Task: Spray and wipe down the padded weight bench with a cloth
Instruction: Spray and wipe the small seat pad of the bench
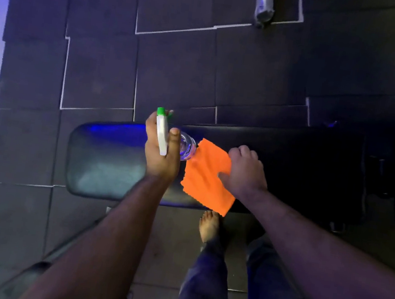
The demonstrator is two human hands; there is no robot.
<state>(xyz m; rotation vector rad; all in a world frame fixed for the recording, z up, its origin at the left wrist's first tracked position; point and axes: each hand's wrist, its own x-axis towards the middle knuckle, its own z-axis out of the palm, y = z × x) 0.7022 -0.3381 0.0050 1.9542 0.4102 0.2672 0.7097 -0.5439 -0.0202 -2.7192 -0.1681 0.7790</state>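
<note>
Left hand (162, 149) wrapped around one clear spray bottle (186, 146), white trigger head with green nozzle pointing away from the body. Right hand (245, 172) closed on one orange cloth (206, 178), pinched at its edge and hanging over the padded weight bench (107, 160), just beside the bottle. Bench stretched across the view, standing on dark floor tiles (177, 66). Pad glossy at its left end; wet or merely lit, not determinable. Judged early: spraying under way, wiping largely outstanding. Count: two hands, one bottle, one cloth, one bench.
</note>
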